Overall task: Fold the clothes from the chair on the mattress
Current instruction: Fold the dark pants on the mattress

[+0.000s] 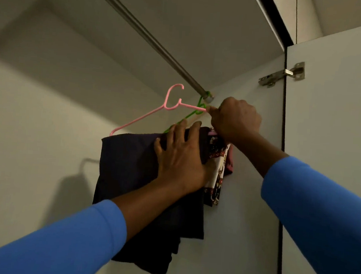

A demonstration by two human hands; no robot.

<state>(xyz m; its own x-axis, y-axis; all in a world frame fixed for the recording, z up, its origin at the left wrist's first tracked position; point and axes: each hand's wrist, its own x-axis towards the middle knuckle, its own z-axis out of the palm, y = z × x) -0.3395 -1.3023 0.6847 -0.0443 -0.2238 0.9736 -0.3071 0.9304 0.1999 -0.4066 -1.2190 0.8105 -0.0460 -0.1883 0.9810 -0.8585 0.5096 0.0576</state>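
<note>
I look up into a white wardrobe. A dark garment hangs folded over a pink hanger, whose hook is off the rail. My left hand lies flat on the dark garment, fingers spread. My right hand is closed around the pink hanger's right end, close to the rail's end. A green hanger hooks onto the metal rail there. A patterned cloth and a pinkish one hang behind, against the wardrobe's side wall. The chair and mattress are out of view.
The wardrobe's side wall stands just right of the clothes. The open door with a metal hinge is at the far right. The back wall lies to the left.
</note>
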